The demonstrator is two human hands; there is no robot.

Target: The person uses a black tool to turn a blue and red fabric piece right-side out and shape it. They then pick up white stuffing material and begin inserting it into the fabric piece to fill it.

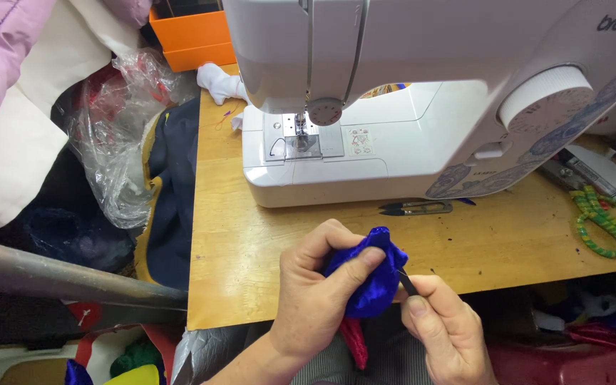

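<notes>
My left hand (319, 289) is closed around a bunched piece of shiny blue fabric (372, 274), thumb pressed on its top, just in front of the wooden table's front edge. A red piece of cloth (354, 341) hangs below the blue fabric. My right hand (445, 329) pinches a thin dark pointed tool (406, 282) whose tip touches the right side of the blue fabric. A white sewing machine (408, 93) stands on the table behind the hands, its needle plate (301, 142) to the left.
Small thread snips (415, 208) lie on the wooden table (237, 249) before the machine. Green-handled scissors (607, 217) rest at the right. A clear plastic bag (119, 128), dark fabric and pink cloth crowd the left. An orange box (194, 36) sits behind.
</notes>
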